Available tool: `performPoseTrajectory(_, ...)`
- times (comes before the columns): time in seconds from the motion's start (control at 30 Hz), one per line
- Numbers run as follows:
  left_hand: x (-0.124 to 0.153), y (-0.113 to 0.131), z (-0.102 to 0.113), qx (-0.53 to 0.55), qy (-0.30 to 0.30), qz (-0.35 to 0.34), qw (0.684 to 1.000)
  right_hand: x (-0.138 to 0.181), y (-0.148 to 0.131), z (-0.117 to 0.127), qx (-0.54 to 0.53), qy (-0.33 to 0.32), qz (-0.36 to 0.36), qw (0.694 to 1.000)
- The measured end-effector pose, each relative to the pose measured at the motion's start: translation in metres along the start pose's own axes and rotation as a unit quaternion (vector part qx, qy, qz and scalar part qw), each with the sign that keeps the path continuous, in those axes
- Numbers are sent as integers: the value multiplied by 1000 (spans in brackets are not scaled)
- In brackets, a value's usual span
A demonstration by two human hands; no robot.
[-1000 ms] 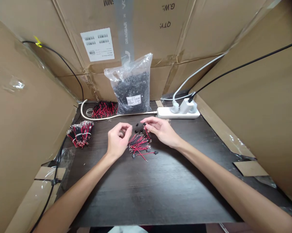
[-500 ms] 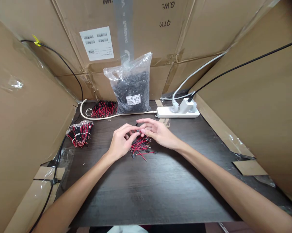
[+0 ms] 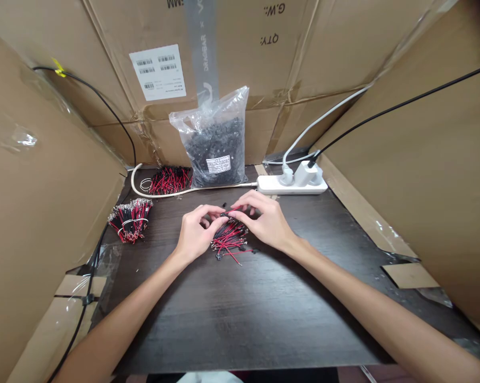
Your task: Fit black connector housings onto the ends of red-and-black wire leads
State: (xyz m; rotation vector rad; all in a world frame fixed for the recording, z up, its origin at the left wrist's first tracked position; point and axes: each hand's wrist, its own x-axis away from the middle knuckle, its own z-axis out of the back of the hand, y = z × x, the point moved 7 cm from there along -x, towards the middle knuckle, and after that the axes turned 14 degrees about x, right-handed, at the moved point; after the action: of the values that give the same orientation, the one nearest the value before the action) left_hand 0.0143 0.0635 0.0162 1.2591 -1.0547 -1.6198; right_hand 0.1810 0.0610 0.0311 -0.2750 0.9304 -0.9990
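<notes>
Fingertips of my left hand point(image 3: 200, 227) pinch a small black connector point(image 3: 224, 214) above the table. My right hand point(image 3: 266, 219), thumb and fingers pinched together, grips a short red wire point(image 3: 235, 209) that runs toward that connector. Whether the wire sits inside the connector I cannot tell. Just below both hands lies a loose pile of red and black wires point(image 3: 229, 236) with metal ends. A single red wire with small black parts point(image 3: 219, 257) lies at the pile's front edge. Another small black piece point(image 3: 224, 205) rests behind my fingertips.
A tied bundle of red and black wires point(image 3: 131, 219) stands at left. Behind it are more loose wires point(image 3: 170, 180), a clear bag of black parts point(image 3: 218, 146) and a white power strip point(image 3: 291, 184). Cardboard walls point(image 3: 415, 138) surround the dark table point(image 3: 240, 314).
My right hand has shifted slightly right and up, its fingers now bent inward. A red wire now shows between my two hands. My left hand has barely moved.
</notes>
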Motion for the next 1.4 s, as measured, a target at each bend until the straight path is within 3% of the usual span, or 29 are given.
performPoseTrajectory(0.4,0,2,-1,-7,2,-6,1000,1,5,5,68,34,1,997)
performPoseTrajectory(0.73,4,14,2,-40,32,-57,997,-1,12,1,37,21,-84,996)
performPoseTrajectory(0.97,4,12,14,4,102,-46,994,-1,48,12,20,76,-174,982)
performPoseTrajectory(1.13,4,11,18,15,122,-48,991,-4,30,1,-17,-8,-98,995)
performPoseTrajectory(1.27,4,10,20,20,131,-33,991,-1,8,-11,11,-97,-19,995)
performPoseTrajectory(1.4,4,9,21,22,139,-26,990,1,8,-14,51,-141,3,989)
